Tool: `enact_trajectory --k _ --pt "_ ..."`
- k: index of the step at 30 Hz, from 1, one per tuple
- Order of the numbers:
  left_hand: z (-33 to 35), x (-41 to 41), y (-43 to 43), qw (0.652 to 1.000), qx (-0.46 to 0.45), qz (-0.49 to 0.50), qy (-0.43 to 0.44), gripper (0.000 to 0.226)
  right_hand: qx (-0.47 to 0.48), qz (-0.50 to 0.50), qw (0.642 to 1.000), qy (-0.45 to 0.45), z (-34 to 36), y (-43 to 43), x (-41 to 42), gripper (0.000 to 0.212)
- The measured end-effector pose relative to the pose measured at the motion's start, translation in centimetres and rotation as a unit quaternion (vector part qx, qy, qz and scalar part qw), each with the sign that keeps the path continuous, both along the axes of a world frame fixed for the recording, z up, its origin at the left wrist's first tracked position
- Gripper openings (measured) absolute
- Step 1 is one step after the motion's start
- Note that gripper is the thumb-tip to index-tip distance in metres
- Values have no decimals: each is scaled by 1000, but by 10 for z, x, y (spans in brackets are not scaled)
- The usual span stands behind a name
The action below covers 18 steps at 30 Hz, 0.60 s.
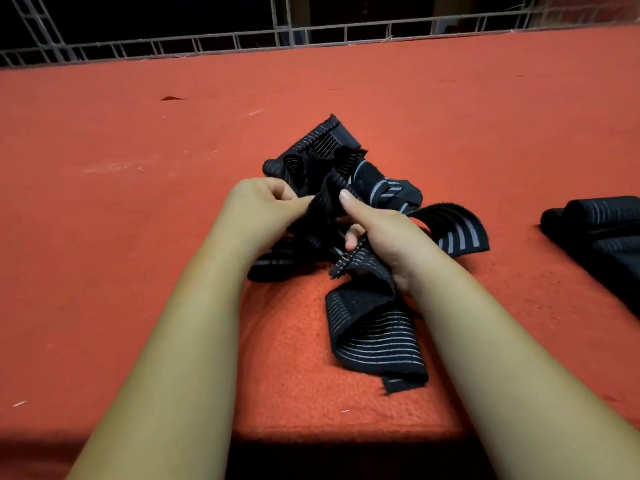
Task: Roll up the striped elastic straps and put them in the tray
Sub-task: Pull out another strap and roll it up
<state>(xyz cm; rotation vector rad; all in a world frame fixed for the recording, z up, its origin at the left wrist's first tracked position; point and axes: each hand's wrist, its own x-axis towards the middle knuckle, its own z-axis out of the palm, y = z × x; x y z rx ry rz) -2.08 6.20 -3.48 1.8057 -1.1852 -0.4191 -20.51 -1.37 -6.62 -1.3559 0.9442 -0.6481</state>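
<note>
A tangled heap of black elastic straps with grey stripes (346, 157) lies in the middle of the red felt table. One strap (374, 334) trails from the heap toward me. My left hand (266, 202) pinches the upper end of a strap at the heap's near side. My right hand (377, 230) grips the same strap just beside it, thumb on top, fingers curled beneath. At the right edge lie rolled-up straps (602, 220), dark with grey bands. I cannot make out a tray's rim around them.
The red felt table (138, 168) stretches wide to the left and far side. A metal lattice railing (311, 36) runs along the far edge, with darkness beyond. The table's near edge falls into shadow at the bottom.
</note>
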Motion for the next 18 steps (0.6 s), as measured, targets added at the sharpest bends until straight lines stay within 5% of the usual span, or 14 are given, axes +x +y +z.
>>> enact_trajectory --k 2,7,13,18 --pt "2 -3 0 1000 13 -3 -17 32 -15 -40 999 -13 -1 0 1 57" --pt "4 -10 2 995 54 -29 -82 60 -41 -55 995 -73 -6 1 2 24" --pt "-6 -2 -7 980 64 11 -187 24 138 33 974 -179 8 8 -5 36" --pt "-16 -3 -14 983 44 82 -158 10 171 75 963 -195 11 15 -7 29"
